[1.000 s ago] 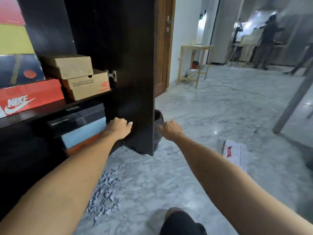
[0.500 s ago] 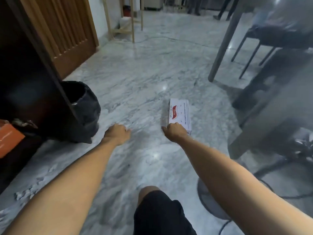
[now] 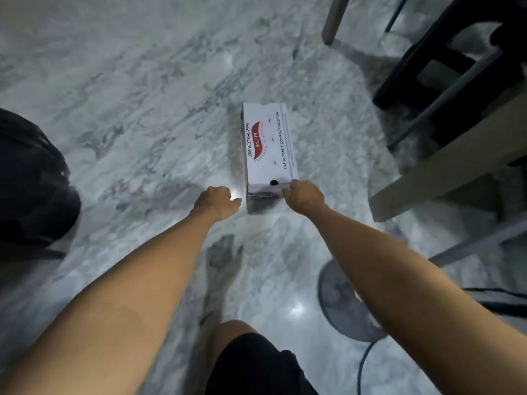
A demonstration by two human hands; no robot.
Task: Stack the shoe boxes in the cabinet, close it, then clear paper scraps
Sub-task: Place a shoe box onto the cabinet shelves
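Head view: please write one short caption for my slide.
Both hands reach down to a white Skechers shoe box on the marble floor; right hand at its near corner, left hand beside it.

Polished grey-white marble floor (image 3: 142,95) with bright light glare spots. Dark chair frame (image 3: 445,81) and pale wooden leg (image 3: 445,166) at right. Round fan base (image 3: 342,306) with dark cable (image 3: 365,363) lower right. Black bag (image 3: 31,181) at left edge.
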